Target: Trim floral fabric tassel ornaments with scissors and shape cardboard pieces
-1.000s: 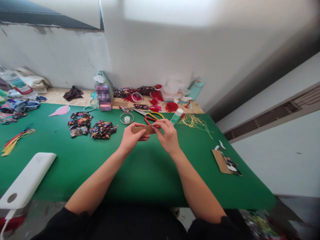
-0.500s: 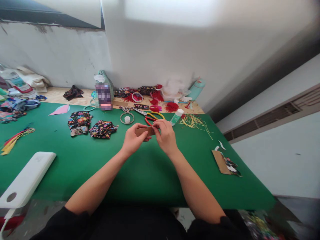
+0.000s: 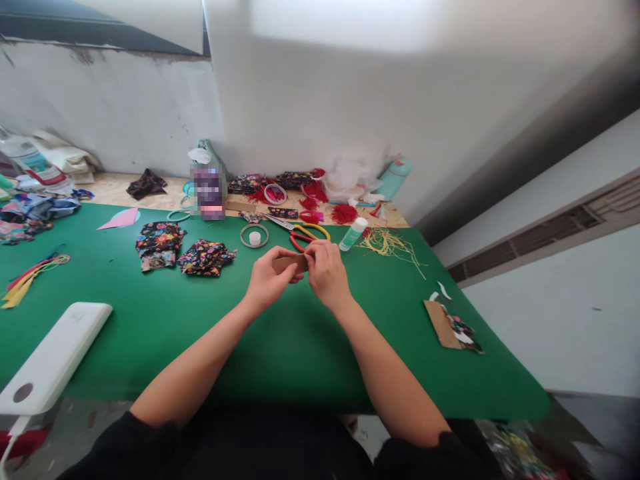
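Observation:
A small strip of brown cardboard is held above the green table mat between my two hands. My left hand is closed round its left part, the thumb lying across the front. At the right end, the fingers of my right hand pinch the strip; their tips partly hide it. Just beyond my hands lie scissors with red and yellow handles. A glue stick with a white cap stands to the right of them, and a grey ring with a small white cap inside lies to the left.
Folded floral fabric pieces lie left of my hands. A white power bank sits at the front left. Yellow cords and a cardboard piece with scraps lie right. Red tassels and a teal bottle line the back.
My right hand has shifted very slightly at the right end of the cardboard strip. Both hands keep their hold, and the things on the table stay where they were.

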